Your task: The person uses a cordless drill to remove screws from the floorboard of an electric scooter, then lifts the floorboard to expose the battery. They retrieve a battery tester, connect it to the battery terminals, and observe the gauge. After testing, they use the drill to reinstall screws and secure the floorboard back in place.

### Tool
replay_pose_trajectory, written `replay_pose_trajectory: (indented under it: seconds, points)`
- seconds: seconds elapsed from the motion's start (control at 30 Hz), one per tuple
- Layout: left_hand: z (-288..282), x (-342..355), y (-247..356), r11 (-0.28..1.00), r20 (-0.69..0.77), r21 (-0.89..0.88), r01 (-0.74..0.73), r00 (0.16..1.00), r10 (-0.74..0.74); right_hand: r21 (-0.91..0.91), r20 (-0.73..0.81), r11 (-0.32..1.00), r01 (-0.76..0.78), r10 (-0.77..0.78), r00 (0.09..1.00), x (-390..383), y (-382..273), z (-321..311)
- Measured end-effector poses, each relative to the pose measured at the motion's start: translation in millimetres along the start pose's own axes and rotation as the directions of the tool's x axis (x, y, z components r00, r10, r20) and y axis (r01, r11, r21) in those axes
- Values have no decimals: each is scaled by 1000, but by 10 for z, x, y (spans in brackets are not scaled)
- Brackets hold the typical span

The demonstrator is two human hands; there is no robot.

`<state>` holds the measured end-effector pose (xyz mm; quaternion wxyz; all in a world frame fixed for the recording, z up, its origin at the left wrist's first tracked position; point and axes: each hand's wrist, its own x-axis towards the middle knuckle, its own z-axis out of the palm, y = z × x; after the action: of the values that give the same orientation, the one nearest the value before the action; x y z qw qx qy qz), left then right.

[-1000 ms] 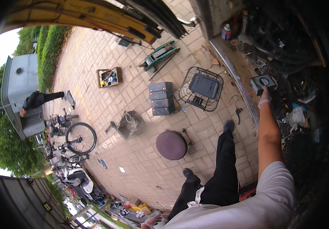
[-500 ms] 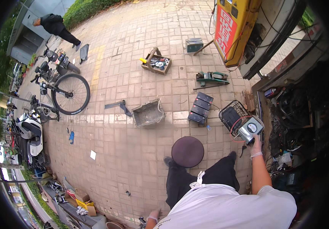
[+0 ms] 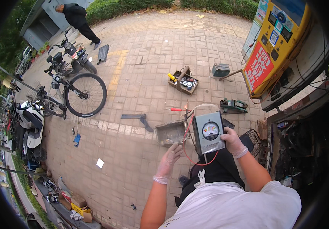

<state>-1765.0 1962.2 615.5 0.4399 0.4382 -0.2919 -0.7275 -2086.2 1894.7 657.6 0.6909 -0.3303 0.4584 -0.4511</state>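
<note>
A grey box-shaped meter [image 3: 207, 142] with a round dial and coloured scale is held up in front of me. My right hand [image 3: 234, 142], in a clear glove, grips its right edge. A red lead and a pale lead [image 3: 205, 105] loop out from it. Near the pale lead's far end shows a red-handled probe [image 3: 175, 109]. My left hand [image 3: 170, 158], also gloved, is raised to the left of the meter, its fingers stretched out and holding nothing. Just beyond its fingertips, on the paving, is a grey open tray [image 3: 166, 133]. The meter hides part of the ground behind it.
A wooden toolbox [image 3: 185, 84], a green box [image 3: 221, 70] and a green floor jack [image 3: 233, 106] stand farther off. Bicycles [image 3: 84, 95] and a white scooter [image 3: 30, 129] are at left, with a person beyond. A yellow cabinet [image 3: 273, 45] and wire basket [image 3: 257, 139] are at right.
My right hand has brought the meter from beside the wire basket up and left to in front of me. My left hand has risen from the lower edge. The view has shifted.
</note>
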Motion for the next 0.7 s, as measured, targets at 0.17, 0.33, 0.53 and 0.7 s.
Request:
replay_pose_trajectory:
  seconds: [0.17,0.33,0.53,0.7]
  points:
    - [73,1198,690,977,-85,208,-40,995,59,-217,51,963,-162,177,983,1345,108,188]
    - [-75,2706,1193,828,-619,428,362,785,-23,-193,262,956,-221,267,927,3147,-199,245]
    - [90,4070,2553,743,-393,646,173,910,130,-204,373,904,-376,427,824,4954,-1095,304]
    - [-155,4996,3791,560,-236,828,-38,882,409,-106,326,837,-537,539,777,6357,-1490,736]
